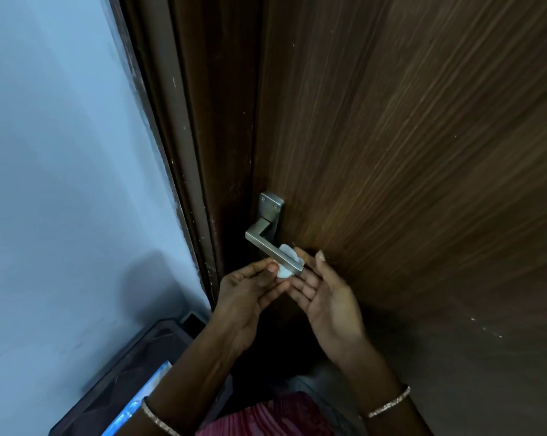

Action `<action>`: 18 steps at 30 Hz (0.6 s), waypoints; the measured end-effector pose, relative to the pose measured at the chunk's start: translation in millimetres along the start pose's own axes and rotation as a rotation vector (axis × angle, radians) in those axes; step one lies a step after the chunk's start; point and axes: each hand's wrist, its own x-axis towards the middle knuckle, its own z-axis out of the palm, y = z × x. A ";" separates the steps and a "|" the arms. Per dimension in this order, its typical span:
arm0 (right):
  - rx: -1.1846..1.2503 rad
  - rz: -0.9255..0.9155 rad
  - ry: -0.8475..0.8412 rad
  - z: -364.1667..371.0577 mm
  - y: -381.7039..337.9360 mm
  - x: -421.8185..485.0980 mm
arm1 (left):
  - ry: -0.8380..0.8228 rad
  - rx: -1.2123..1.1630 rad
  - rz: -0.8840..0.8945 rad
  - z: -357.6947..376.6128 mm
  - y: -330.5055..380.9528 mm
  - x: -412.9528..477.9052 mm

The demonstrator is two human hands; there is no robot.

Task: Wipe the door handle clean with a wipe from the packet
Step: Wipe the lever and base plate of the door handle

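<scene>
- Where the blue packet (137,401) lies low at left, nothing is gripped.
- The soft, limp wipe (284,272) is pinched by the left hand (250,294), wrapped under the rigid door handle (273,251).
- The right hand (328,297) is held open beside it.

Door (407,136): I see dark brown wood with fine lighter grain streaks running its length, plus a few pale flecks.
Door frame (184,127): I read it as plainer dark brown, with small whitish chips along its edge.
Door handle (273,251): brushed silver-grey metal, its plate the same tone.
Wipe (285,262): white, I see no print on it.
Wall (61,136): pale blue-grey, shadowed darker low down.
Crate (130,372): I make out black with a moulded diamond pattern.
Packet (133,404): bright blue and white.
Bangles (388,405): pale, sparkly, one on each wrist.
Garment (265,416): pink-red with darker streaks.
</scene>
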 end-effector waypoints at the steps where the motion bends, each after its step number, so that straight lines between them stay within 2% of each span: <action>1: 0.031 0.031 -0.034 1.0 -2.3 0.6 | -0.006 0.014 -0.010 1.2 -0.9 -2.2; 4: 0.078 0.062 -0.055 4.1 -4.9 0.0 | -0.058 0.083 -0.031 2.0 1.7 -9.7; 7: 0.140 0.067 0.019 -0.2 -0.4 -4.3 | -0.125 0.219 -0.048 -1.6 11.6 -15.0; 9: 0.142 0.029 0.089 -4.3 1.3 -10.3 | -0.093 0.316 -0.023 -3.4 18.1 -14.6; 11: 0.119 -0.073 0.160 -8.1 -1.8 -16.7 | 0.007 0.350 0.024 -5.4 23.5 -11.5; 15: -0.005 -0.264 0.159 -0.6 -8.3 -24.7 | 0.089 0.325 0.060 -9.3 32.0 -5.5; 18: -0.243 -0.326 0.137 10.3 3.0 -25.1 | 0.090 0.272 0.045 -6.7 33.0 -2.9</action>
